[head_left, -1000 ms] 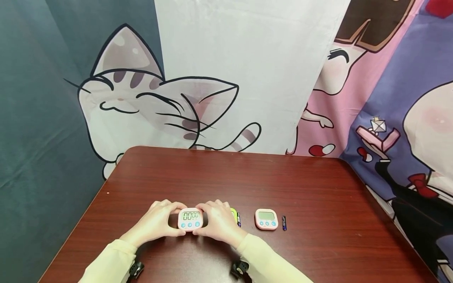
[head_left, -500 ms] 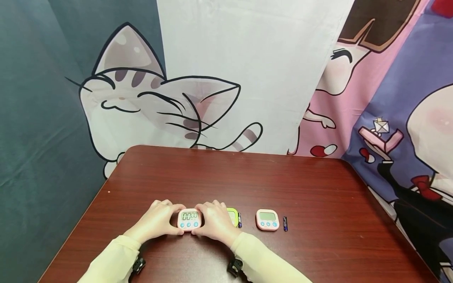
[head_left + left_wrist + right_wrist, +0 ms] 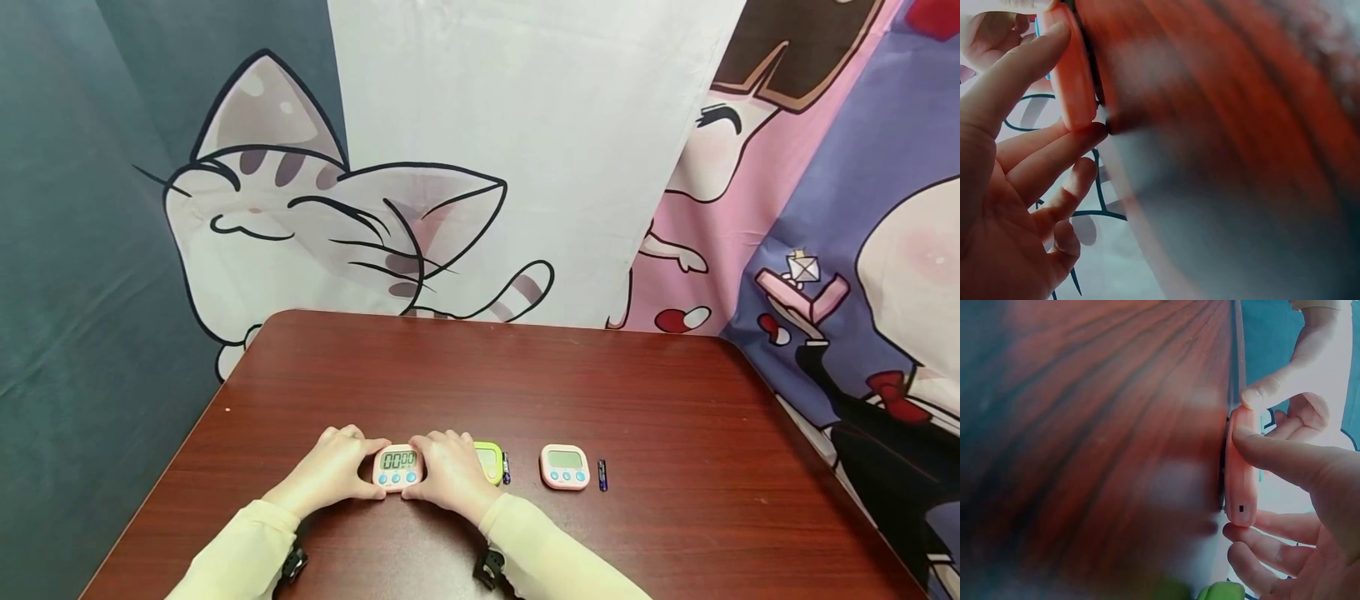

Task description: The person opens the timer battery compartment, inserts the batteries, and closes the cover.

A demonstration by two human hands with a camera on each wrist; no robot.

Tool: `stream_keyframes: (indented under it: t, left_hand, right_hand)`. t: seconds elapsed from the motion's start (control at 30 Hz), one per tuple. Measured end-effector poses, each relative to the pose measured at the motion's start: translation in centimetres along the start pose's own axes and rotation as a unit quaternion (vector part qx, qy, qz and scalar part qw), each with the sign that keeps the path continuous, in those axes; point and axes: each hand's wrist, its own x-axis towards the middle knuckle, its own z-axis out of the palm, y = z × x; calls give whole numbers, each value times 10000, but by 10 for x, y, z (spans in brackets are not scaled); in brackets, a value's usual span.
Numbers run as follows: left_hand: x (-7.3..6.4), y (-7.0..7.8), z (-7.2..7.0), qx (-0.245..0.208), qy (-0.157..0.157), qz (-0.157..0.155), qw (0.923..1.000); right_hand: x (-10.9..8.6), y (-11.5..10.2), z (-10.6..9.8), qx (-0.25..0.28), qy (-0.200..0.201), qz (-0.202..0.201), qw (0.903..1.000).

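A pink digital timer [image 3: 397,468] with a lit display of zeros and blue buttons lies face up, close over the table, between both hands. My left hand [image 3: 333,468] pinches its left end, thumb on the near edge and fingers at the far edge. The right hand [image 3: 453,477] grips the opposite end the same way. In the left wrist view the timer's side [image 3: 1075,81] shows between thumb and fingers; the right wrist view shows its other side [image 3: 1241,481] with a small dark slot. A green timer [image 3: 491,461] is partly hidden behind the right hand.
A small dark battery [image 3: 506,468] lies beside the green timer. Farther right, a second pink timer [image 3: 565,467] with a blank display rests next to another battery [image 3: 602,475]. The brown wooden table [image 3: 480,375] ends at a cartoon-printed cloth [image 3: 525,167] behind it.
Both hands have shifted slightly left with the pink timer between them. More of the green timer shows beside the right hand. The other timer and the batteries have stayed put.
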Motion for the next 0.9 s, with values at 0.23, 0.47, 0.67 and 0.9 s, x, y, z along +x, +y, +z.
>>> stream_keyframes:
  t: [0.23, 0.47, 0.67, 0.9]
  left_hand:
    - [1, 3, -1, -115, -141, -236, 9996]
    - [1, 5, -3, -150, -352, -398, 9985]
    - [-1, 9, -2, 21, -163, -328, 9993]
    - [-2, 19, -1, -52, 418, -247, 9988]
  right_hand:
    - [-1, 2, 3, -27, -65, 60, 10000]
    - [-2, 3, 2, 160, -233, 179, 9994]
    - [-5, 8, -12, 574, 96, 248, 9980]
    - [-11, 27, -24, 651, 421, 221, 9967]
